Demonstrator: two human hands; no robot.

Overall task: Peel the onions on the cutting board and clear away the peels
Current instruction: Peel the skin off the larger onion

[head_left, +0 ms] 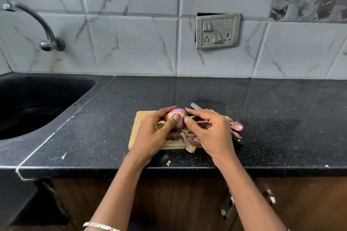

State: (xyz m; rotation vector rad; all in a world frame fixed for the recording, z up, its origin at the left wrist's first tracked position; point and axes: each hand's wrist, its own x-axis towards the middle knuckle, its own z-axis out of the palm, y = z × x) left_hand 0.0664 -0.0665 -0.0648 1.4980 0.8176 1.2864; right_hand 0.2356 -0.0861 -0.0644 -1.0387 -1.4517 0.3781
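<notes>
A pink-purple onion [179,113] is held just above the wooden cutting board [139,118]. My left hand [155,133] grips it from the left, thumb pressed on its front. My right hand [210,133] touches the onion's right side with thumb and fingertips, pinching at its skin. Loose brown and pink peels [189,144] lie on the board under the hands, and more peels [237,126] lie at the board's right end. A sliver of another purple onion [139,125] peeks out left of my left hand.
A knife lies behind my right hand, its blade [195,106] at the back and black handle [238,139] at the right. A black sink [37,103] is at the left with a tap [37,24] above. Small scraps [168,163] lie near the counter's front edge.
</notes>
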